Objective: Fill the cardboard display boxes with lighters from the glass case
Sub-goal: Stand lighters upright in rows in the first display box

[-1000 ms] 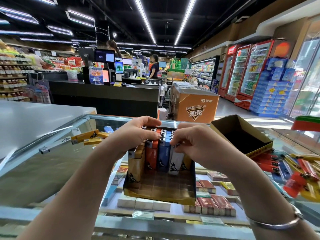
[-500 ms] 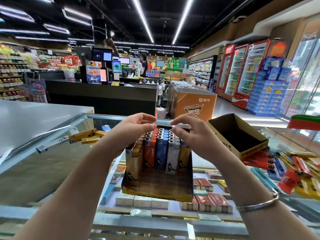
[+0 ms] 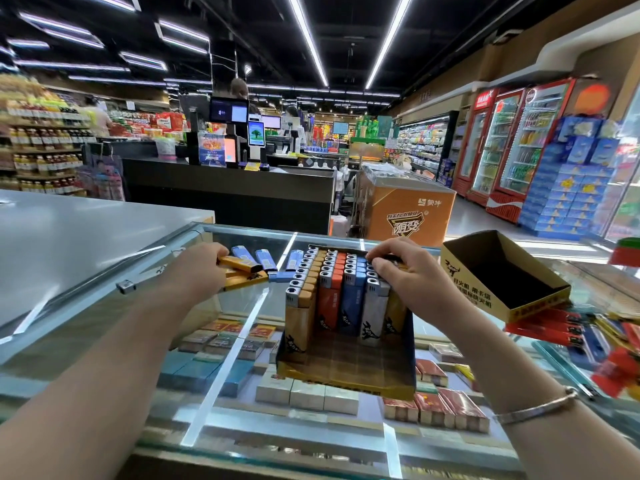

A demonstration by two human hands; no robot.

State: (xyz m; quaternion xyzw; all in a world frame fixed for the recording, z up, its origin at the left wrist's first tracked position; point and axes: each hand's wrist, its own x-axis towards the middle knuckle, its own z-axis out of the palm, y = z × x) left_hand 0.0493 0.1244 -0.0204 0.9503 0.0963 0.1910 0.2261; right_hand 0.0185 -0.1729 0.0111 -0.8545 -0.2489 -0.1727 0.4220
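Cardboard box [image 3: 346,372] is set on the glass desk [image 3: 104,306], its back part packed with upright lighters [image 3: 332,289] in orange, red, blue and white rows. Right hand [image 3: 407,275] is laid on the rightmost row, fingers curled down onto the lighter tops; an actual pinch cannot be told. Left hand [image 3: 199,271] is closed around an orange lighter [image 3: 239,264] among loose ones [image 3: 263,259] left of the box. Empty box [image 3: 502,275] sits tilted at right.
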